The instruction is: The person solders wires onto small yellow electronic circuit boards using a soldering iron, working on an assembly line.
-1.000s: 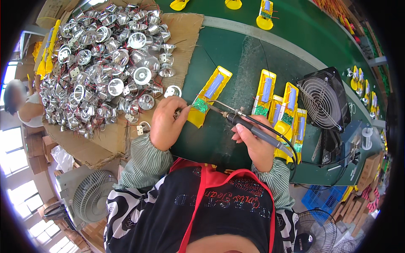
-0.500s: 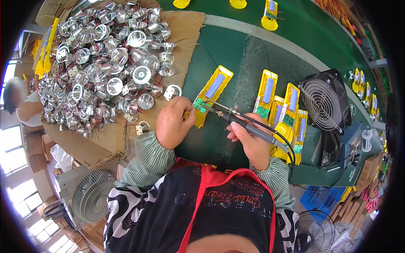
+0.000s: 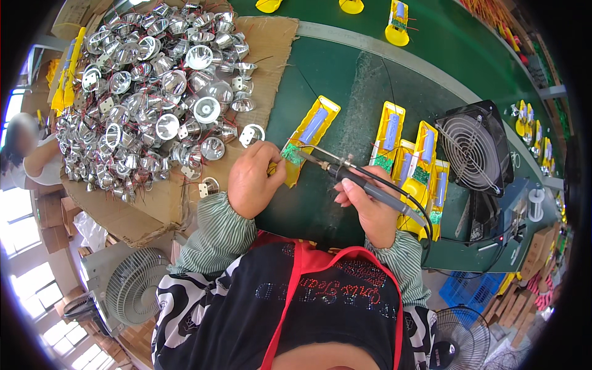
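Observation:
My right hand grips a grey soldering iron with a thin metal feed tube and black cable along it. The iron's tip reaches the green circuit board in a yellow flashlight housing, which also holds a blue cylindrical battery. My left hand is closed at the housing's lower left edge, finger and thumb pinched together. What lies in that pinch is hidden. To the right, several more yellow housings with batteries and boards lie close together.
A heap of silvery reflector cups with red wires covers a cardboard sheet on the left. A black fan stands at the right of the green table. Beyond the curved rail, a green belt carries yellow housings. A co-worker is at far left.
The soldering iron's tip has shifted slightly right on the board, and my right hand moved with it a little. Housings on the far belt slid slightly right. My left hand stays put.

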A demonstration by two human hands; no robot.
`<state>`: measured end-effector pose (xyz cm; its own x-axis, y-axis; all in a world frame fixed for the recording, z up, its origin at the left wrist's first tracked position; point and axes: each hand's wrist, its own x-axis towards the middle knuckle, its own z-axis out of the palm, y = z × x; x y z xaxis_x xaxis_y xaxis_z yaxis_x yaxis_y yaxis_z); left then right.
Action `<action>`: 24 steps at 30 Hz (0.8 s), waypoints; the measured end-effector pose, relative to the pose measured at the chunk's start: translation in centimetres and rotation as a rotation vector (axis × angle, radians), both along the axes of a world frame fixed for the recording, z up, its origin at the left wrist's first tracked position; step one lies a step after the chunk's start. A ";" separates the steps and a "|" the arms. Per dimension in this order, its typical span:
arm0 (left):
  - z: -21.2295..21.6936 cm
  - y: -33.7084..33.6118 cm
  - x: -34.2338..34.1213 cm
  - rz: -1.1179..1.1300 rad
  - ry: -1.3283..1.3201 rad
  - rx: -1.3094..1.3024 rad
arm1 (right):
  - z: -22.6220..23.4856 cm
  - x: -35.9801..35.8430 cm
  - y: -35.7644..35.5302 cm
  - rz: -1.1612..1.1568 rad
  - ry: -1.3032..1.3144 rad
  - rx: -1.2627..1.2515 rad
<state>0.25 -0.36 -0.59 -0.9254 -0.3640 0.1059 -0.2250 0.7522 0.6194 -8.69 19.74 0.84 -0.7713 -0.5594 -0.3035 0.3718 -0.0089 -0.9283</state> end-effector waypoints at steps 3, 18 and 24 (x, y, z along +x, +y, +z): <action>-0.1 0.0 0.1 -0.005 0.003 -0.001 | 0.5 0.0 0.5 -0.021 0.022 -0.017; 1.6 1.8 1.2 -0.144 -0.131 -0.264 | 2.9 0.9 3.9 -0.092 0.236 0.030; 3.4 1.4 -2.4 -0.118 -0.042 -0.018 | 3.6 0.5 6.6 -0.187 0.297 0.036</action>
<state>-2.13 1.05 2.82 -0.9655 -0.2504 0.0714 -0.1596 0.7858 0.5975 -8.19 26.34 4.42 -0.9168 -0.3936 -0.0671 0.0801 -0.0167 -0.9966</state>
